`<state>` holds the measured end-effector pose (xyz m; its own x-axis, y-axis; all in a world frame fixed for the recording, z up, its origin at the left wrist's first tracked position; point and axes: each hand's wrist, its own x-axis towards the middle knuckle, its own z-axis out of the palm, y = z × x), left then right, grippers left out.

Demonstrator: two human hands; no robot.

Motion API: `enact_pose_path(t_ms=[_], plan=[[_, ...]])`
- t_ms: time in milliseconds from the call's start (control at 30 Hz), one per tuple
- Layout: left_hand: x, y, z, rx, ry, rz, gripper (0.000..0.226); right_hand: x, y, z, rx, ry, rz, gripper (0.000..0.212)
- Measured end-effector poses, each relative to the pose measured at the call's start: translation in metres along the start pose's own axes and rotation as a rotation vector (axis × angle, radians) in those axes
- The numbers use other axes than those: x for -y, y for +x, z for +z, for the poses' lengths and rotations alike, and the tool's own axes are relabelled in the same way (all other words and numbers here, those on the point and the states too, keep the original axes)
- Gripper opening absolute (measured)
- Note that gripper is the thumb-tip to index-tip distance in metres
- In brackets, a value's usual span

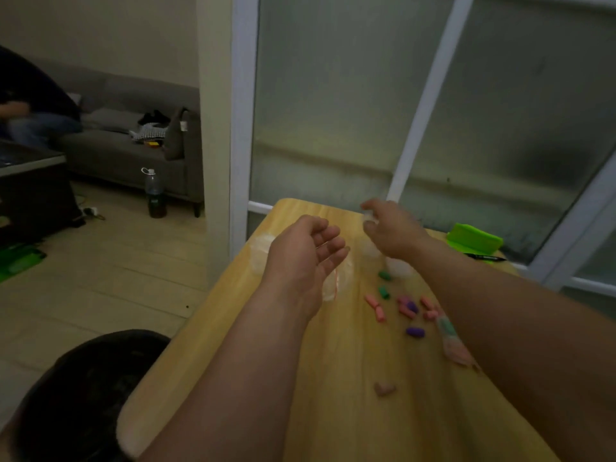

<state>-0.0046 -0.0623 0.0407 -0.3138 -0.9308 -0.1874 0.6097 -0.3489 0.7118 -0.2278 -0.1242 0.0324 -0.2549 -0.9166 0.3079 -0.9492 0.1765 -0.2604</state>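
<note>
Head view looks down on a wooden table (233, 361) with both bare forearms stretched over it. On the left hand (303, 255) the palm is turned inward and the fingers (328, 243) are loosely curled and relaxed, grasping nothing. Just below those fingers, partly under the wrist, lies a clear plastic bag (330, 288) with a red strip, and a second clear bag (261, 251) lies just left of the knuckles. The right hand (393, 231) reaches further out, thumb and forefinger bent toward each other around a pale blur (369, 215); whether they pinch it cannot be told. Below the right fingers, close to the wrist, sits a pale translucent thing (398, 268), and nearer the person than that are the coloured pieces (408, 306), pink, green and purple, scattered beside the right forearm. Right of that hand, well apart from the fingers, are a green box (473, 240) and a black pen (485, 258)
</note>
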Motion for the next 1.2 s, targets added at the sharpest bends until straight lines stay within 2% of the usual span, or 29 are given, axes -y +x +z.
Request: enact_pose_path(t_ms=[167, 233, 300, 467, 633, 867, 933, 1067, 1200], plan=[[0.010, -0.016, 0.003, 0.058, 0.155, -0.048, 0.021, 0.007, -0.074, -0.046, -0.099, 0.519, 0.102, 0.021], [0.016, -0.030, 0.005, 0.139, 0.311, -0.055, 0.022, 0.012, -0.117, -0.054, -0.083, 0.726, 0.180, 0.017], [0.024, -0.043, 0.006, 0.238, 0.500, -0.024, 0.023, 0.019, -0.154, -0.057, -0.060, 0.920, 0.256, 0.022], [0.035, -0.076, 0.006, 0.442, 0.739, 0.070, 0.027, 0.025, -0.210, -0.054, -0.051, 1.138, 0.351, 0.024], [0.032, -0.100, -0.001, 0.519, 0.814, 0.132, 0.025, 0.032, -0.238, -0.062, -0.038, 1.193, 0.393, 0.026], [0.036, -0.111, -0.011, 0.513, 0.886, 0.156, 0.023, 0.039, -0.257, -0.068, -0.013, 1.224, 0.381, 0.018], [0.037, -0.110, -0.009, 0.486, 0.840, 0.094, 0.028, 0.037, -0.260, -0.070, -0.049, 1.167, 0.325, 0.021], [0.037, -0.111, -0.004, 0.509, 0.666, -0.029, 0.021, 0.030, -0.266, -0.073, -0.123, 0.892, 0.192, 0.031], [0.040, -0.107, -0.004, 0.502, 0.662, -0.014, 0.021, 0.027, -0.267, -0.074, -0.091, 0.949, 0.175, 0.030]])
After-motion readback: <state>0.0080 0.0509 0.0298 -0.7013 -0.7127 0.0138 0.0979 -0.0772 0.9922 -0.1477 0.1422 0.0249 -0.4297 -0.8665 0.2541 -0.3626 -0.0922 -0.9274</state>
